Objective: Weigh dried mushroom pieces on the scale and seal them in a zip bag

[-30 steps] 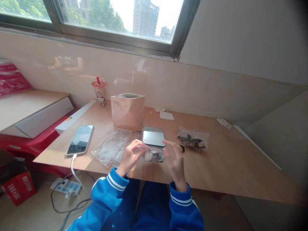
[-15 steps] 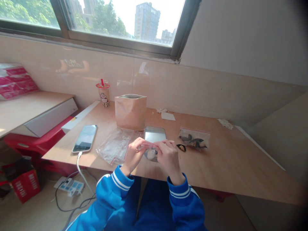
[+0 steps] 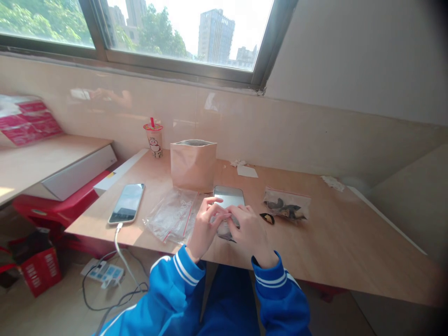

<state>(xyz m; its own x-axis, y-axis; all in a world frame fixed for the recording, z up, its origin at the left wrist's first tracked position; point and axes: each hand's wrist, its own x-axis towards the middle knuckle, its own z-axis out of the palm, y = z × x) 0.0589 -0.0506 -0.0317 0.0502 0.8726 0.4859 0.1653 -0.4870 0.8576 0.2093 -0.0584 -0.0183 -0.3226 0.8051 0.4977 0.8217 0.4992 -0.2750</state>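
Observation:
My left hand (image 3: pixel 206 227) and my right hand (image 3: pixel 250 232) meet at the table's near edge, fingers pinching the top of a clear zip bag (image 3: pixel 227 229). Pale and dark contents show in the bag's lower part, mostly hidden by my fingers. Just beyond them lies a grey, rounded flat device (image 3: pixel 229 195), partly covered. Loose on the table to the right is a small dark piece with a tan middle (image 3: pixel 268 218). Beside it rests a second zip bag (image 3: pixel 287 204) holding several dark curved pieces.
Flat clear zip bags (image 3: pixel 171 217) lie left of my hands. Behind stands an open kraft pouch (image 3: pixel 193 164), with a drink cup (image 3: pixel 154 141) farther left. A phone (image 3: pixel 126 204) with a charging cable (image 3: pixel 121 247) lies near the left edge. Crumpled tissue (image 3: pixel 332 183) sits at the back right.
My fingers have shifted along the top of the zip bag, and the left fingers are more spread. The whole view has moved slightly; the other things stay in place.

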